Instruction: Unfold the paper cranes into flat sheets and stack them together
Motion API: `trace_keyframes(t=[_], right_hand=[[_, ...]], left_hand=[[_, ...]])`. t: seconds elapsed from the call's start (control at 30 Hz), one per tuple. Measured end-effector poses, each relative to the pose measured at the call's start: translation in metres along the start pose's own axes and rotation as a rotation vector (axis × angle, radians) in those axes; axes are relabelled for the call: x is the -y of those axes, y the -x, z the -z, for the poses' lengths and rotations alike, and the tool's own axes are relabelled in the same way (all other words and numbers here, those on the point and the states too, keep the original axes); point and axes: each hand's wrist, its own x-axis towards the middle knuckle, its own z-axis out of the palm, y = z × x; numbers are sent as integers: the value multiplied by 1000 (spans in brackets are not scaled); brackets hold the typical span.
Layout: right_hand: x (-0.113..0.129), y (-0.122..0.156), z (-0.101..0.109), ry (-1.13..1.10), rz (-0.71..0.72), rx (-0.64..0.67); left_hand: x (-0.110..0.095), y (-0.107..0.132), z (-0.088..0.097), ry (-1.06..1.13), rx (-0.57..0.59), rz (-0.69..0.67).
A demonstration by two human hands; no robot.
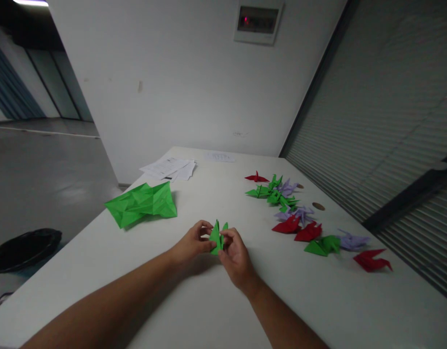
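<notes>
A small folded green paper piece (216, 236) with two upright points is pinched between both hands above the white table (194, 310). My left hand (192, 245) grips its left side with thumb and fingers. My right hand (236, 257) holds its right side, fingertips on the fold. Both forearms reach in from the bottom edge.
A crumpled stack of green paper sheets (141, 204) lies at the table's left. Several finished paper cranes in red, green and lilac (303, 218) run along the right side. White printed sheets (168, 168) lie at the far end. A black round bin (23, 248) stands on the floor, left.
</notes>
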Motion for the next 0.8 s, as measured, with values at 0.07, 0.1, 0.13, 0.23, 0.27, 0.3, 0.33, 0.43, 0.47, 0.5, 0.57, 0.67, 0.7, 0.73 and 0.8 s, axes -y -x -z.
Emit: trace_keyframes(t=[0.07, 0.1, 0.13, 0.23, 0.27, 0.3, 0.33, 0.43, 0.47, 0.5, 0.57, 0.67, 0.7, 0.73, 0.8], right_hand=[[-3, 0, 1, -19, 3, -4], [-4, 0, 0, -27, -1, -11], [-5, 0, 0, -38, -14, -22], [-7, -2, -2, -123, -107, -50], [-7, -3, -3, -167, -140, -58], [-6, -4, -4, -210, -169, -65], [-5, -5, -4, -247, -189, -70], [2, -9, -4, -324, -227, -25], [3, -10, -4, -340, -239, 10], [4, -10, -3, -349, -249, 41], [3, -11, -3, -333, -263, 57], [-5, -12, -1, -250, -274, 2], [-8, -12, 0, -212, -278, -9], [-11, -13, 1, -175, -285, -15], [-14, -14, 4, -108, -302, -29]], left_hand=[[-2, -1, 0, -2, -28, -9], [-3, -1, 0, -12, -42, -23], [-3, -2, 1, -27, -53, -41], [-6, -3, 4, -68, -60, -68], [-7, -3, 5, -77, -59, -70], [-7, -3, 6, -82, -57, -71], [-8, -3, 6, -84, -56, -73], [-10, -3, 6, -94, -50, -76], [-10, -3, 6, -109, -53, -76], [-11, -3, 7, -130, -58, -74], [-11, -4, 7, -172, -70, -67], [-11, -5, 8, -197, -86, -52], [-11, -5, 8, -191, -93, -48], [-11, -5, 8, -180, -99, -41], [-11, -4, 8, -150, -110, -22]])
